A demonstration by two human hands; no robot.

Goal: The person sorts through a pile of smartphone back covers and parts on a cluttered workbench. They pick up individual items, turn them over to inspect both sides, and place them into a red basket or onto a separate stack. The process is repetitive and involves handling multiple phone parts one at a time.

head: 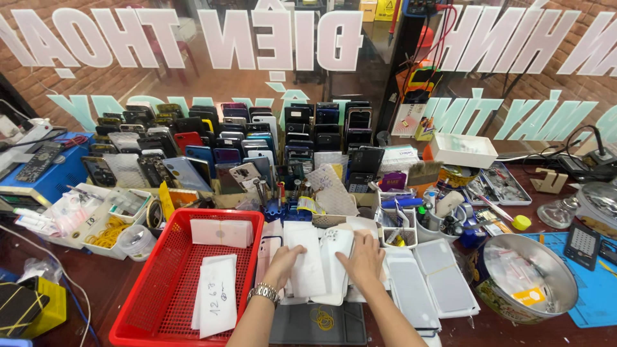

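My left hand [283,265], with a metal watch [265,293] on its wrist, rests on a flat white rectangular piece [306,257] lying on the desk. My right hand [364,260] presses flat on a white phone back cover [337,247] just to the right of it. Both pieces lie among a small spread of white covers between a red basket [160,283] and a stack of grey phone-shaped panels [437,283]. Fingers of both hands are spread, lying on top rather than gripping.
The red basket holds white paper packets [217,295]. Rows of phones [225,141] stand at the back against a glass window. A tool holder [283,199], small bins [411,225], a round metal tin [533,273], a blue mat [594,283] and a white parts tray [103,218] surround the hands.
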